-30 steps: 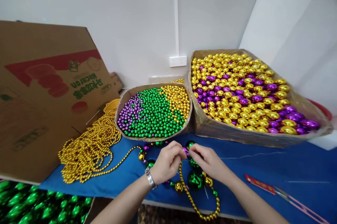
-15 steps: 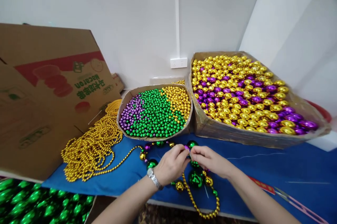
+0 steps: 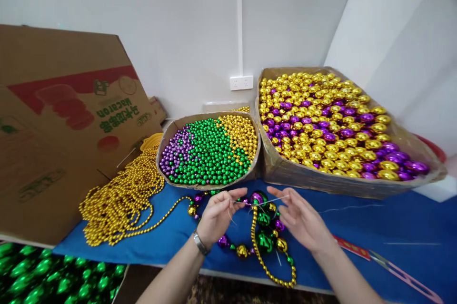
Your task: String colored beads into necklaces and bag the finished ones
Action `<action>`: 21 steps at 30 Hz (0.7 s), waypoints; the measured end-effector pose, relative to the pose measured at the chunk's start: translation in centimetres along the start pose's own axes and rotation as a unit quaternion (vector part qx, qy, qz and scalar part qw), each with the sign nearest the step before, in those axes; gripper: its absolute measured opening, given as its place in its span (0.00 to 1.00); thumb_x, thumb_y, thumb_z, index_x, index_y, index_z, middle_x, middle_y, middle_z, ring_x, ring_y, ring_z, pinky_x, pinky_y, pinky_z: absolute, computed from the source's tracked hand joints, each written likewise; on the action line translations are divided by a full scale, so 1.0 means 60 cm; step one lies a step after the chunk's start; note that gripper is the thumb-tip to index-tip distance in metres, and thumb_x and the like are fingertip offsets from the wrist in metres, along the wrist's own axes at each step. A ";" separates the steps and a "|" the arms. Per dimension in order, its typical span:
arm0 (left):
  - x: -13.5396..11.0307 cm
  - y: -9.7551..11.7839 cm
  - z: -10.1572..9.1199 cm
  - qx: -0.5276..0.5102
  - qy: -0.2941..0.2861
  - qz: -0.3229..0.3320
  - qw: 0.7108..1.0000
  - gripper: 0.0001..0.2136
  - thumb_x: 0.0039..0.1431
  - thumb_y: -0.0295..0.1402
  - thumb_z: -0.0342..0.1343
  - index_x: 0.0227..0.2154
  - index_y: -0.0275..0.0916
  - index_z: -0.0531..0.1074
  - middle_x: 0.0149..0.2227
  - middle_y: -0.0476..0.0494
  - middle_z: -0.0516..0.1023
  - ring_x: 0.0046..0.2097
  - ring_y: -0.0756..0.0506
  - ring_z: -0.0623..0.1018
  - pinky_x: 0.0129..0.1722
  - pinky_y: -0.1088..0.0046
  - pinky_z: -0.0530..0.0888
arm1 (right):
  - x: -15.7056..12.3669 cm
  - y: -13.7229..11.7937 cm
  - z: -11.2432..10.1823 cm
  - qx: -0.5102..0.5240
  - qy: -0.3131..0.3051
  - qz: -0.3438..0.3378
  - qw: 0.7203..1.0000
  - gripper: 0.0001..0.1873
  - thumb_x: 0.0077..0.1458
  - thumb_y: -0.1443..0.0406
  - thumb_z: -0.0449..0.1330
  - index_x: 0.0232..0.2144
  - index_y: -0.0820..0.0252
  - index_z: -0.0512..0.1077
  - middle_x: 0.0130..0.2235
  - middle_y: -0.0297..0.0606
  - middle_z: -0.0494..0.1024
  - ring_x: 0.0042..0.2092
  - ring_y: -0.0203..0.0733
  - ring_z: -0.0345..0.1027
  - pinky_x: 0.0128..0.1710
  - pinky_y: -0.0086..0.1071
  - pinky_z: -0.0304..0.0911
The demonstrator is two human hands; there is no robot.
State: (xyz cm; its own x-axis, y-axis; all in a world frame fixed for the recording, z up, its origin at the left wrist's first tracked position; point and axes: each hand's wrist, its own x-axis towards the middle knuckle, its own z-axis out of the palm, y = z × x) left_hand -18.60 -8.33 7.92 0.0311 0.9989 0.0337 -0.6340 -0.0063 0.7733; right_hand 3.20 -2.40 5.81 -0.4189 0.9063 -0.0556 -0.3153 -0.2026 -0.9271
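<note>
My left hand [image 3: 217,213], with a metal watch on its wrist, pinches one end of a thin white string [image 3: 274,200]. Opposite it, my right hand [image 3: 303,218] grips the other end, its fingers partly spread. The string stretches between them, crossing just above a gold bead strand [image 3: 254,228]. Beneath and between my hands lies a necklace of large green, purple and gold beads [image 3: 264,242] on the blue cloth [image 3: 357,232]. The gold strand hangs from near the crossing and loops to the table's front edge. Loose thread tails show by my left fingers.
Behind stand a box of small beads [image 3: 210,185] and a larger box of gold and purple beads [image 3: 303,171]. Gold bead strands [image 3: 121,199] pile beside a cardboard carton [image 3: 71,152]. Pink-handled scissors [image 3: 403,275] lie at right; big green beads [image 3: 53,275] fill the lower left.
My hands were close together over the beads; now they have moved apart, drawing the string out between them. The gold strand's upper end now shows near the string.
</note>
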 end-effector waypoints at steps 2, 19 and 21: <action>0.005 -0.015 0.012 -0.056 0.007 0.012 0.998 0.10 0.51 0.33 0.59 0.21 0.36 0.66 0.35 0.41 0.76 0.45 0.42 0.73 0.51 0.57 0.65 | -0.001 0.017 0.021 0.056 0.006 -0.012 0.998 0.13 0.58 0.52 0.49 0.29 0.53 0.58 0.28 0.31 0.66 0.18 0.29 0.42 0.16 0.26 0.45; 0.023 -0.029 0.016 0.163 0.065 -0.005 0.984 0.13 0.55 0.41 0.56 0.33 0.34 0.73 0.28 0.45 0.72 0.31 0.50 0.72 0.35 0.73 0.68 | -0.006 -0.015 -0.021 -0.357 -0.011 -0.182 0.916 0.08 0.58 0.59 0.54 0.32 0.55 0.70 0.55 0.42 0.65 0.55 0.48 0.60 0.55 0.46 0.54; 0.027 -0.025 0.018 0.192 0.054 -0.010 0.980 0.13 0.56 0.41 0.55 0.34 0.34 0.73 0.28 0.46 0.72 0.31 0.50 0.71 0.35 0.73 0.68 | 0.000 -0.037 -0.017 -0.487 -0.041 -0.286 0.824 0.08 0.59 0.63 0.53 0.31 0.56 0.71 0.62 0.40 0.54 0.60 0.50 0.53 0.57 0.48 0.52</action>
State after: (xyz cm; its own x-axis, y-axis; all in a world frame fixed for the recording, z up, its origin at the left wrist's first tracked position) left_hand -16.77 -6.74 7.47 -0.0550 0.9979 -0.0355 -0.2958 0.0176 0.9551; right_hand 4.78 -1.59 7.49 -0.5072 0.7142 0.4823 0.3351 0.6790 -0.6532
